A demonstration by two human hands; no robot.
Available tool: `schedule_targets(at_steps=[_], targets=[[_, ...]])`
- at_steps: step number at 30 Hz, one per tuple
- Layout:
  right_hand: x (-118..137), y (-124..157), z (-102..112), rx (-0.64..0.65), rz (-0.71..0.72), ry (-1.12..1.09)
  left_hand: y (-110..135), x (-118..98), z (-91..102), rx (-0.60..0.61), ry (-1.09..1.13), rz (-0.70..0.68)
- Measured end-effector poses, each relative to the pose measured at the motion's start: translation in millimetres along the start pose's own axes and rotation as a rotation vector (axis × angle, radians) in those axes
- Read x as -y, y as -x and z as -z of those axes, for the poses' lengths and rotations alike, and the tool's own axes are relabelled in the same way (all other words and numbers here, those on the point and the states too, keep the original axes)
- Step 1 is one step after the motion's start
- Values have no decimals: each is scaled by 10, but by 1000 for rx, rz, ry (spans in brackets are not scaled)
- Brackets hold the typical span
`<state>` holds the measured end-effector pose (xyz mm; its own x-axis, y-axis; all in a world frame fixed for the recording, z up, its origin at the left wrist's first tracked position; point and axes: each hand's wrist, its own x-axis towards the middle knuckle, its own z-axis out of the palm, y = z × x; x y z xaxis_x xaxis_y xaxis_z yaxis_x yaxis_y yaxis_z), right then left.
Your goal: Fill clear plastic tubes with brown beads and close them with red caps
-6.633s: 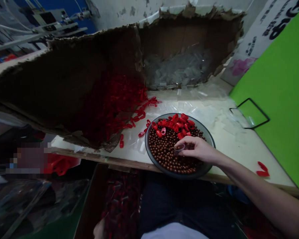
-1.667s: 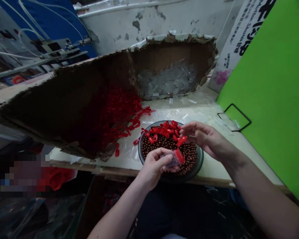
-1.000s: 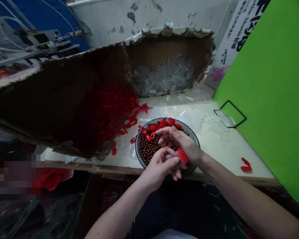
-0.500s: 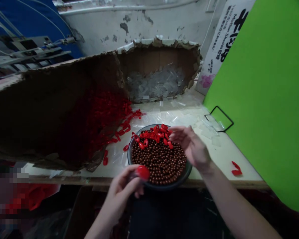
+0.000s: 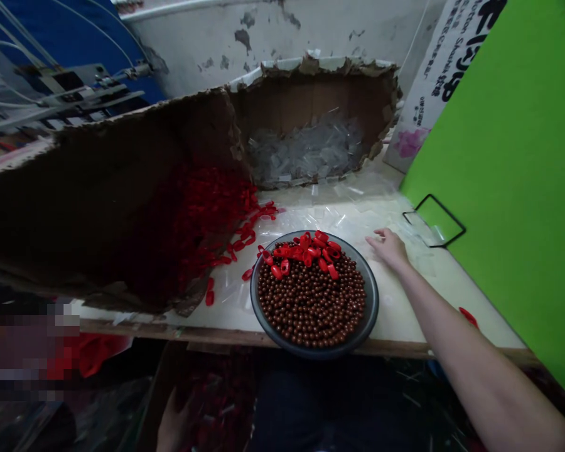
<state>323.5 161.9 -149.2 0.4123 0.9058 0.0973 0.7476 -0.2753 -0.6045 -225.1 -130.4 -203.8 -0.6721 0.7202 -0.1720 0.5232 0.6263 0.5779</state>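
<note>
- The right hand (image 5: 390, 250) is held over the tabletop (image 5: 395, 314), right of centre in the frame; its grip is loosely bent and parted, with nothing seen held.
- The left hand (image 5: 172, 422) is placed at the lower left, beside dark red-and-clear pieces (image 5: 221, 405); whether anything is grasped cannot be told.
- Clear plastic sleeves (image 5: 338, 221) are strewn above the bowl (image 5: 371, 298), left of the right hand. They are judged light, thin-walled and slippery, best pinched gently across the flat sides. Their long axes are pointed in mixed directions.
- Red plastic caps (image 5: 313, 252) are heaped on the bowl's upper part; they are judged light, stiff and smooth, best taken singly by the sides. They too are turned every way.
- The bowl, at lower centre, is faced upward, with no long axis; weight is likely given by the brown balls (image 5: 315, 304), so it would best be held by opposite rims.
</note>
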Motion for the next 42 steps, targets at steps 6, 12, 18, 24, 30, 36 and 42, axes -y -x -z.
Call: schedule_targets(at_steps=[6, 12, 18, 24, 30, 36, 42], targets=[[28, -46, 7, -21, 45, 3, 13, -960, 99, -131, 300, -236], [69, -127, -42, 0, 87, -99, 533, -2390, -59, -103, 489, -809], [30, -46, 45, -86, 57, -347, 780, -2923, -414, 172, 424, -1047], [200, 250, 390, -80, -68, -741, 709, -2882, -476, 302, 424, -998], [831, 945, 892, 376, -54, -1031, 812, -3238, -344, 515, 582, -894], [1225, 1487, 961, 721, -27, -1146, 891, -3478, -313, 906, 712, -693], [1315, 1634, 829, 548, 5, -1135, 919, -3396, -284, 897, 761, -606]])
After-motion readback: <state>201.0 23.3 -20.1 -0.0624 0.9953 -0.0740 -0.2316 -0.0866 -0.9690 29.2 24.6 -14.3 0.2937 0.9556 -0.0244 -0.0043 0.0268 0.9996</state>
